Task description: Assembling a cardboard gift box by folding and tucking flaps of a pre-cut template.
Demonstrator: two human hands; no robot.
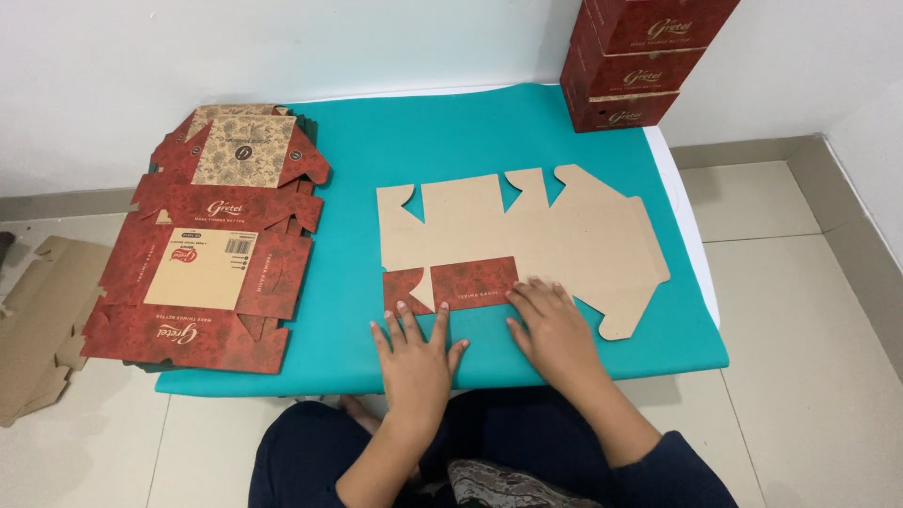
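Note:
A flat die-cut cardboard box blank (564, 235) lies plain brown side up on the teal table cover (423, 132). Its near flap (470, 282) is folded over, showing the dark red patterned side. My left hand (414, 353) lies flat with fingers spread, fingertips on the near edge of that red flap. My right hand (550, 325) presses flat on the fold at the flap's right end. Neither hand grips anything.
A stack of unfolded red printed blanks (212, 249) lies at the table's left end. Three assembled red boxes (635, 61) are stacked at the far right corner against the white wall. Brown cardboard scraps (38, 310) lie on the tiled floor at left.

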